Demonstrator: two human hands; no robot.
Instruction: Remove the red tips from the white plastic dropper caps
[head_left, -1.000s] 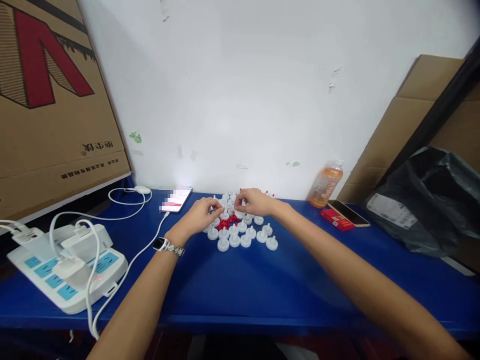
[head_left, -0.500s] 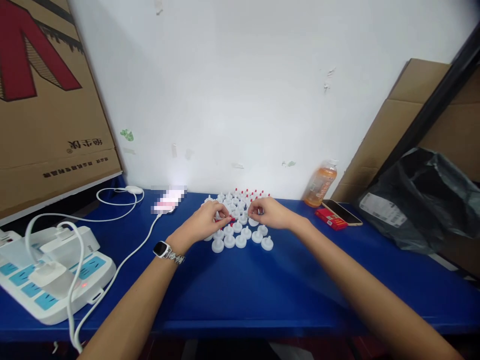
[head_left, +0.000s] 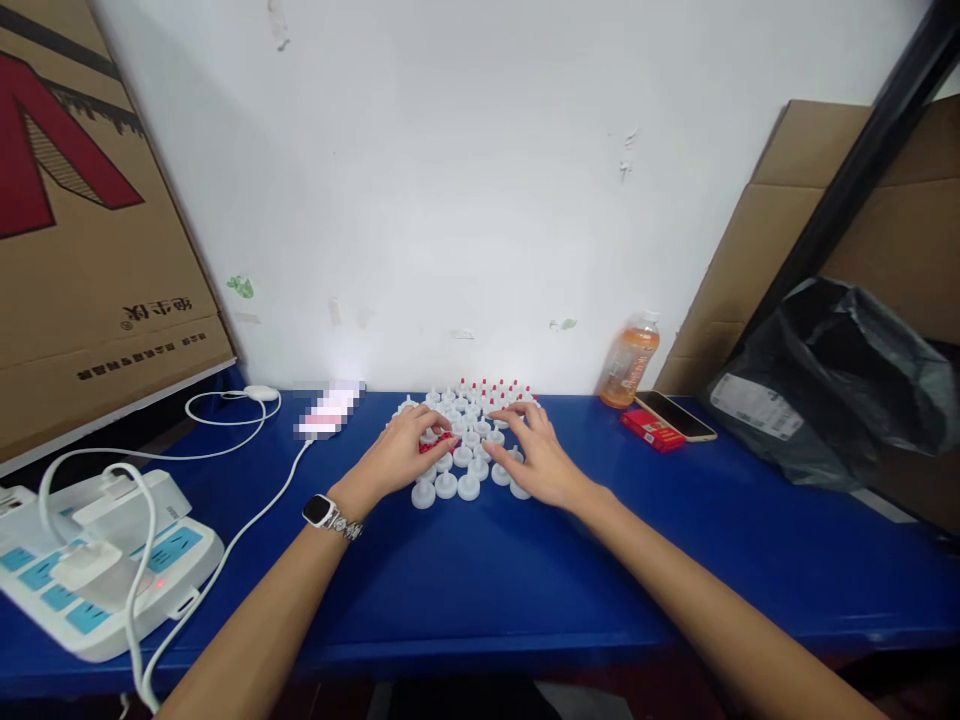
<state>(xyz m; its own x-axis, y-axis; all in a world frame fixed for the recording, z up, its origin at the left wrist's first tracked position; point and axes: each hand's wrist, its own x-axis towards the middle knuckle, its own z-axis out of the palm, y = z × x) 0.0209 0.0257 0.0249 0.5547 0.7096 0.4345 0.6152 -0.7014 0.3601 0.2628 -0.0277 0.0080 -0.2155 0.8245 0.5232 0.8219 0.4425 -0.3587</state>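
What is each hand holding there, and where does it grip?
The left hand seems to pinch a small red piece at its fingertips. The right hand lies spread over the white caps; any grip cannot be told.

Head camera, looking forward-down, table (head_left: 480,590) near.

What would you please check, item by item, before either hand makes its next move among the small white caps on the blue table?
1. Left hand reaches the small red plastic pieces: ok, fingertips touch them.
2. Left grip closed on a piece: cannot tell, fingers hide it.
3. Right hand free: ok, it lies flat and spread over the small round white plastic caps.
4. Front caps upright, stems up: ok.
5. Back row of red-tipped white caps by the wall standing: ok.
6. Orange drink bottle away from both hands: ok, upright at the wall to the right.
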